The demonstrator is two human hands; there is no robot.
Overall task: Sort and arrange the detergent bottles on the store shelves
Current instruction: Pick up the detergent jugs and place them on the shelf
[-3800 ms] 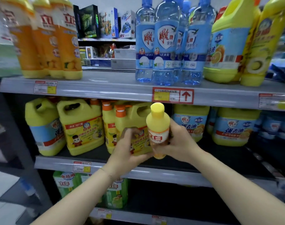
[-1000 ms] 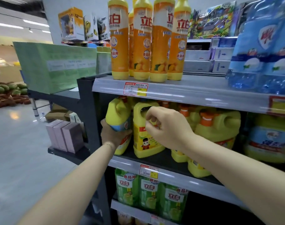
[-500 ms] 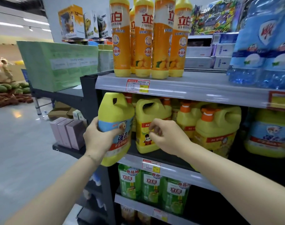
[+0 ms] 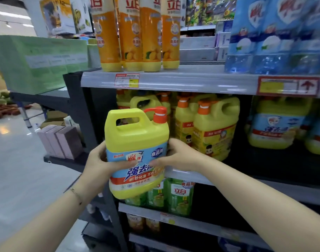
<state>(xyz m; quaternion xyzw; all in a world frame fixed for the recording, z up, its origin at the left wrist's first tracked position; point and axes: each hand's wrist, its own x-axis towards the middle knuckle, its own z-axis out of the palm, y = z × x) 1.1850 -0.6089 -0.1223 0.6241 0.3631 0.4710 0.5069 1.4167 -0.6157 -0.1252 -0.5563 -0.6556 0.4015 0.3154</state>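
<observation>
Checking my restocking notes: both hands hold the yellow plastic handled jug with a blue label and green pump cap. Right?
No: the pump cap is orange-red, not green, as the head view shows. The left hand and right hand do both hold the yellow plastic handled jug with its blue label.

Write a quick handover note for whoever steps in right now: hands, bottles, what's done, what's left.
Hands: left hand and right hand both hold the blue-label jug, one on each side.
Jug: roughly upright, off the shelf, in front of the left end of the middle shelf.
On that shelf: red-label jugs left of centre, matching blue-label jugs at right.
Done: jug in hand.
Left: probably set it with its matches at right.
</observation>
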